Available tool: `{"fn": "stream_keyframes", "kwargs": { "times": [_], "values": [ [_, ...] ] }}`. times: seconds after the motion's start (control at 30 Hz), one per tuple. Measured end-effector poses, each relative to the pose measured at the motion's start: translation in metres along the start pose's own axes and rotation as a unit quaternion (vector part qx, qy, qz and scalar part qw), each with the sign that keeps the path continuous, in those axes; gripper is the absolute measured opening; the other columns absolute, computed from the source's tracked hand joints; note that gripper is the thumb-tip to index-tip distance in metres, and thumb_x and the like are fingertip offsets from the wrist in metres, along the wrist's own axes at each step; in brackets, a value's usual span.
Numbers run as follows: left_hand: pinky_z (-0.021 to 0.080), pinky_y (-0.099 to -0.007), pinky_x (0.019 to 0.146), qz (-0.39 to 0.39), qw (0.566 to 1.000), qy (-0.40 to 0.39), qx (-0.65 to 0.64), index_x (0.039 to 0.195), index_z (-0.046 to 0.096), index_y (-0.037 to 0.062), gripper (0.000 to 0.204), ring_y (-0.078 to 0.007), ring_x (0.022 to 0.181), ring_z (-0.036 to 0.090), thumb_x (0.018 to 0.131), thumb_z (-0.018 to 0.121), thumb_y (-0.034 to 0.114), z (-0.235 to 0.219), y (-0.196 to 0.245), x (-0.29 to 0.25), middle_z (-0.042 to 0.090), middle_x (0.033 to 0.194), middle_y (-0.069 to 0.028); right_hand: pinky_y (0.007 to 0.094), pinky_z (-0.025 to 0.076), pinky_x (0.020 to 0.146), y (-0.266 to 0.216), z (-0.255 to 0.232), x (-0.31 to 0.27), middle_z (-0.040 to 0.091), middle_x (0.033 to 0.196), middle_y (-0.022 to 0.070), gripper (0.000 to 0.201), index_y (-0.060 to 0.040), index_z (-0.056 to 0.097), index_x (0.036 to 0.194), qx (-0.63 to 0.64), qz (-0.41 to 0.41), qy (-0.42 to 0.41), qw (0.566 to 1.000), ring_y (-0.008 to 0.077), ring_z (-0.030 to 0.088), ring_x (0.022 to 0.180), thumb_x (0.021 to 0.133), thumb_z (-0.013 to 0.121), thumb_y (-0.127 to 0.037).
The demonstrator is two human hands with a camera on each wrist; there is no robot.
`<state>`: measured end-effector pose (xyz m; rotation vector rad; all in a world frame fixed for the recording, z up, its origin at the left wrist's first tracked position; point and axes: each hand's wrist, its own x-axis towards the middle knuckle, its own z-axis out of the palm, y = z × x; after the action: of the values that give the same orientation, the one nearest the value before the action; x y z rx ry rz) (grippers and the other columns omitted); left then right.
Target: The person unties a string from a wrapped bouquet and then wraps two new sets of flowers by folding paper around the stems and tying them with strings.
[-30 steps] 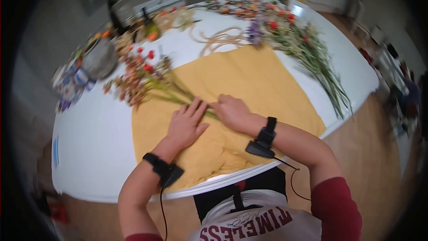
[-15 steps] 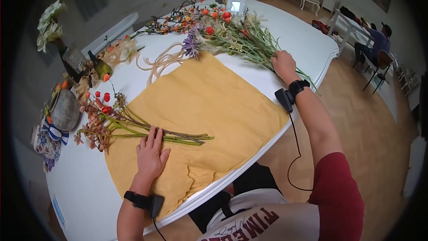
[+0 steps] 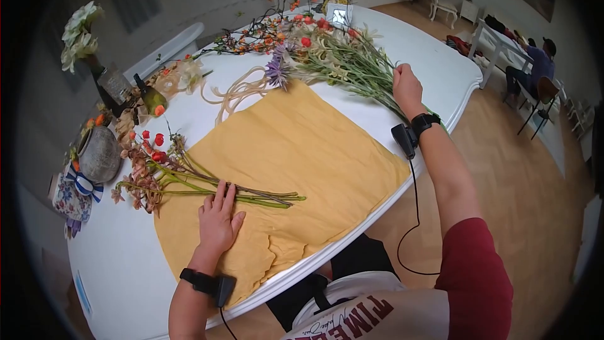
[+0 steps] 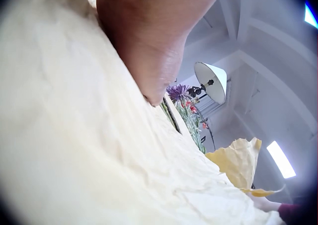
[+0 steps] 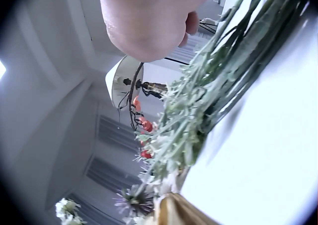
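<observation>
Several stems lie under the straight-fingered left hand at eight o'clock; the right hand grips a twig at two.

The head view is evenly, softly lit, with faint shadows beneath the stems; its wide lens bows the table, and the corners fall to black. In the left wrist view, a panel overhead glares white, while the near cloth looks pale and blurred. The right wrist view overexposes the table to white.
</observation>
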<state>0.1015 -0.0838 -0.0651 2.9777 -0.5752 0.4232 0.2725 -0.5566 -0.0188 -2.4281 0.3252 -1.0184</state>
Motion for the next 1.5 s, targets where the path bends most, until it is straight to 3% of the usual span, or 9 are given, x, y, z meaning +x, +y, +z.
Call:
{"fn": "stream_keyframes", "kwargs": {
  "times": [0.2, 0.33, 0.4, 0.53, 0.77, 1.07, 1.13, 1.23, 1.5],
  "values": [
    [0.036, -0.0472, 0.092, -0.012, 0.999, -0.008, -0.028, 0.135, 0.038, 0.0089, 0.064, -0.0390, 0.107, 0.045, 0.077, 0.059, 0.028, -0.002, 0.001, 0.002, 0.035, 0.140, -0.0150, 0.0377, 0.046, 0.062, -0.042, 0.011, 0.014, 0.060, 0.076, 0.0141, 0.019, -0.0039, 0.058, 0.097, 0.188, -0.148, 0.108, 0.965, 0.0278, 0.061, 0.069, 0.090, 0.050, -0.020],
    [0.040, -0.0422, 0.085, -0.016, 1.000, 0.003, -0.015, 0.137, 0.036, 0.0126, 0.064, -0.0326, 0.104, 0.047, 0.080, 0.056, 0.036, -0.001, -0.004, -0.002, 0.035, 0.140, -0.0118, 0.0184, 0.033, 0.052, -0.119, -0.003, -0.030, 0.046, 0.067, -0.0050, 0.023, -0.0037, 0.058, 0.110, 0.434, -0.124, -0.158, 0.878, 0.0023, 0.039, 0.059, 0.093, 0.047, -0.014],
    [0.042, -0.0397, 0.083, -0.019, 1.000, 0.000, -0.016, 0.138, 0.033, 0.0131, 0.067, -0.0306, 0.104, 0.047, 0.080, 0.057, 0.036, -0.001, -0.006, -0.002, 0.031, 0.143, -0.0111, 0.0181, 0.031, 0.051, -0.162, -0.017, -0.063, 0.045, 0.067, -0.0056, 0.024, -0.0024, 0.057, 0.112, 0.456, -0.156, -0.200, 0.853, 0.0014, 0.038, 0.057, 0.094, 0.046, -0.014],
    [0.043, -0.0393, 0.082, -0.028, 0.998, -0.002, -0.062, 0.139, 0.030, 0.0133, 0.070, -0.0309, 0.105, 0.047, 0.079, 0.060, 0.034, -0.013, -0.003, -0.005, 0.027, 0.145, -0.0123, 0.0201, 0.038, 0.054, -0.220, -0.014, -0.123, 0.052, 0.068, -0.0002, 0.021, -0.0014, 0.060, 0.108, 0.437, -0.268, -0.208, 0.833, 0.0052, 0.046, 0.059, 0.090, 0.051, -0.008],
    [0.038, -0.0423, 0.092, -0.003, 0.997, -0.007, -0.072, 0.138, 0.029, 0.0073, 0.071, -0.0341, 0.117, 0.041, 0.080, 0.060, 0.034, -0.019, 0.005, -0.034, 0.022, 0.145, -0.0176, 0.0357, 0.050, 0.065, -0.274, 0.014, -0.205, 0.064, 0.088, 0.0157, 0.018, -0.0022, 0.062, 0.100, 0.402, -0.352, -0.251, 0.807, 0.0320, 0.063, 0.075, 0.082, 0.057, -0.005],
    [0.037, -0.0430, 0.094, -0.093, 0.963, -0.098, -0.232, 0.122, 0.044, 0.0046, 0.049, -0.0374, 0.114, 0.042, 0.079, 0.061, 0.020, -0.041, -0.004, -0.045, 0.043, 0.126, -0.0186, 0.0421, 0.048, 0.058, -0.266, 0.042, -0.249, 0.062, 0.082, 0.0181, 0.014, -0.0041, 0.056, 0.097, 0.255, -0.386, -0.353, 0.813, 0.0335, 0.061, 0.069, 0.084, 0.054, -0.011],
    [0.037, -0.0428, 0.095, -0.017, 0.983, 0.107, -0.145, 0.120, 0.047, 0.0050, 0.046, -0.0355, 0.116, 0.042, 0.078, 0.061, 0.015, -0.035, -0.010, -0.046, 0.042, 0.128, -0.0178, 0.0430, 0.047, 0.057, -0.265, 0.046, -0.251, 0.062, 0.081, 0.0186, 0.013, -0.0045, 0.055, 0.095, 0.227, -0.378, -0.375, 0.815, 0.0339, 0.061, 0.067, 0.084, 0.054, -0.011],
    [0.035, -0.0426, 0.097, -0.004, 0.990, 0.120, -0.076, 0.121, 0.047, 0.0046, 0.046, -0.0343, 0.120, 0.040, 0.078, 0.061, 0.014, -0.031, -0.015, -0.037, 0.040, 0.132, -0.0171, 0.0438, 0.047, 0.056, -0.262, 0.051, -0.254, 0.061, 0.080, 0.0187, 0.010, -0.0053, 0.055, 0.092, 0.246, -0.387, -0.353, 0.815, 0.0353, 0.060, 0.064, 0.084, 0.054, -0.011],
    [0.028, -0.0427, 0.104, -0.003, 0.998, 0.020, -0.055, 0.131, 0.038, -0.0003, 0.058, -0.0352, 0.127, 0.033, 0.082, 0.058, 0.024, -0.020, -0.018, -0.036, 0.033, 0.139, -0.0178, 0.0380, 0.048, 0.064, -0.263, 0.050, -0.256, 0.054, 0.081, 0.0112, 0.006, -0.0031, 0.060, 0.079, 0.275, -0.438, -0.269, 0.812, 0.0294, 0.056, 0.076, 0.078, 0.058, -0.008]
  ]
}}
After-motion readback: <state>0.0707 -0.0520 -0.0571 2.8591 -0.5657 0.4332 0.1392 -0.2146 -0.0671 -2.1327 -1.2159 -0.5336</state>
